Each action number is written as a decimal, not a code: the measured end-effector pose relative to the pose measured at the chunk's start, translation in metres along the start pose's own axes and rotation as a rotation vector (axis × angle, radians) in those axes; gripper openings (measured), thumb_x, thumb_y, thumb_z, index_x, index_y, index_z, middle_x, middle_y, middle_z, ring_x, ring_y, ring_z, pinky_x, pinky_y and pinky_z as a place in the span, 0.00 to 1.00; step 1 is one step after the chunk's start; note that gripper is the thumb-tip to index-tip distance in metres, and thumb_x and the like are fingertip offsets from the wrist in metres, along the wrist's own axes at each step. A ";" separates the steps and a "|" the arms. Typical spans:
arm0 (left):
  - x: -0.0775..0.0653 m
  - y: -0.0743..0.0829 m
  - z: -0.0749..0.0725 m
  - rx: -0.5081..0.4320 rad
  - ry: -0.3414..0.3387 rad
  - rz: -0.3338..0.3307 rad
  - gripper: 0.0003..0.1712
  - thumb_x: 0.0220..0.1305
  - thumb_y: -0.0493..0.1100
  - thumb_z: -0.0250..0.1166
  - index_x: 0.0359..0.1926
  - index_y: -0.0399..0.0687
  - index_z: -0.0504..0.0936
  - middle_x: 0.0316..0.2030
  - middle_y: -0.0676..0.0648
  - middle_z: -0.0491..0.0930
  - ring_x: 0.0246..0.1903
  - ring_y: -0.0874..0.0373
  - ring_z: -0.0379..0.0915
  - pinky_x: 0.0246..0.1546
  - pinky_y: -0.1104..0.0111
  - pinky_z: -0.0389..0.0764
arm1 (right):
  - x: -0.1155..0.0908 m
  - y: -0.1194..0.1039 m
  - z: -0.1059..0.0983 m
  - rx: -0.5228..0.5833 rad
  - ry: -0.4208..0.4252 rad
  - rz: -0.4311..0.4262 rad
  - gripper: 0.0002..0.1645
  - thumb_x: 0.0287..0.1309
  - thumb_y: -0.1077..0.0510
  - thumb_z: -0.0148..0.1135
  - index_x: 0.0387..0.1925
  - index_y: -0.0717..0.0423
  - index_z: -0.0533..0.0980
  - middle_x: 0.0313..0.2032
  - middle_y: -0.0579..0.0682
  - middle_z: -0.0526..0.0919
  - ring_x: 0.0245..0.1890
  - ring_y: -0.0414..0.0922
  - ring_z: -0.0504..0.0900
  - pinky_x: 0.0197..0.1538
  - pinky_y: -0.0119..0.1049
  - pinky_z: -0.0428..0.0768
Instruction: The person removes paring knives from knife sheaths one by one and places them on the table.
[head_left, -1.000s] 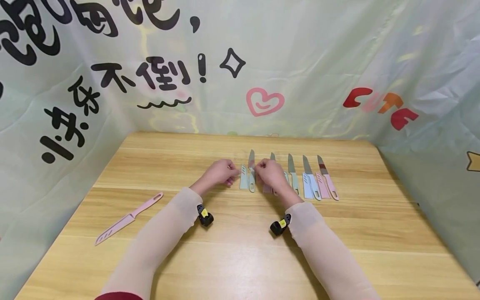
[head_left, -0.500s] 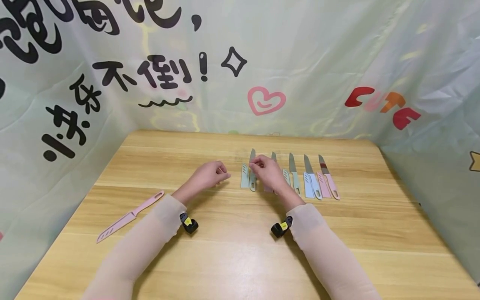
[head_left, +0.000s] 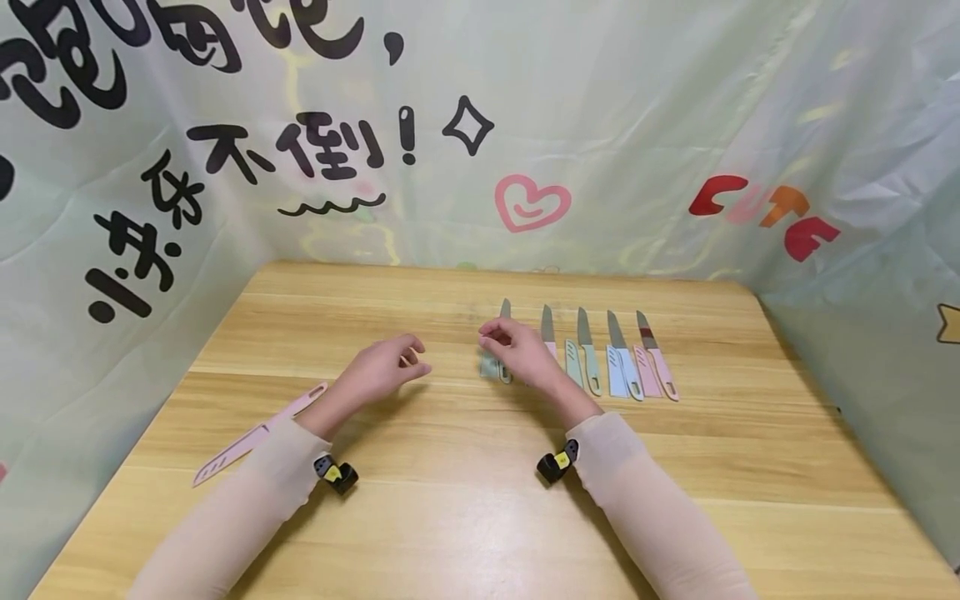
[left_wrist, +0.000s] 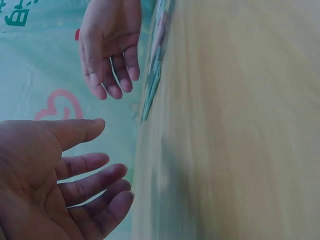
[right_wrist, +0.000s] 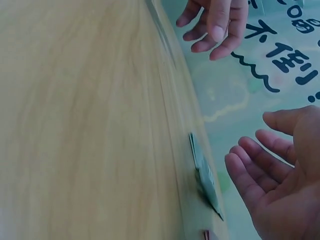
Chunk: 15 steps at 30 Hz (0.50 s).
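Observation:
My left hand (head_left: 378,367) is above the table with loosely bent fingers and holds nothing; the left wrist view shows its palm bare. Over the left end of a row of knives, my right hand (head_left: 521,350) is also bare, its fingers relaxed. It partly covers a green-handled knife (head_left: 506,308) and the green sheath (head_left: 488,367) beside it. To its right lie a pink-handled knife (head_left: 548,323), partly hidden, another green knife (head_left: 589,358), a blue knife (head_left: 622,350) and a pink knife (head_left: 661,367). A pink knife in its sheath (head_left: 232,454) lies by my left forearm, which partly hides it.
More sheaths lie beside the knives: a green sheath (head_left: 573,362), a blue sheath (head_left: 616,373) and a pink sheath (head_left: 646,372). The wooden table (head_left: 480,517) ends at the back against a printed curtain (head_left: 615,150).
My left hand has drawn back leftward and toward me, away from the leftmost green sheath, with its fingers spreading. The right hand has shifted slightly left. The knives have stayed in place.

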<state>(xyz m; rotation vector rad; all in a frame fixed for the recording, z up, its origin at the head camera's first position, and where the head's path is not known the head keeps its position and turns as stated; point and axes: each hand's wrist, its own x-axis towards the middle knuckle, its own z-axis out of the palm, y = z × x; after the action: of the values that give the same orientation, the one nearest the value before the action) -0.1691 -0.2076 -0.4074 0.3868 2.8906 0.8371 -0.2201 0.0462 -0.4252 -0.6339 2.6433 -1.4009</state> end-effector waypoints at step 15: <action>-0.048 -0.023 -0.017 0.060 0.052 -0.047 0.27 0.66 0.53 0.64 0.59 0.42 0.75 0.50 0.40 0.81 0.49 0.44 0.78 0.51 0.48 0.77 | 0.001 -0.018 0.020 0.032 -0.177 -0.136 0.22 0.68 0.53 0.60 0.57 0.62 0.75 0.47 0.49 0.82 0.50 0.43 0.79 0.55 0.36 0.80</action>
<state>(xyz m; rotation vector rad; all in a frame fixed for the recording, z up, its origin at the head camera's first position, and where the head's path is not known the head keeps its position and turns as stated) -0.1306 -0.2485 -0.4038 0.3054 2.9661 0.7657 -0.2096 0.0216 -0.4219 -0.9048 2.4776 -1.3475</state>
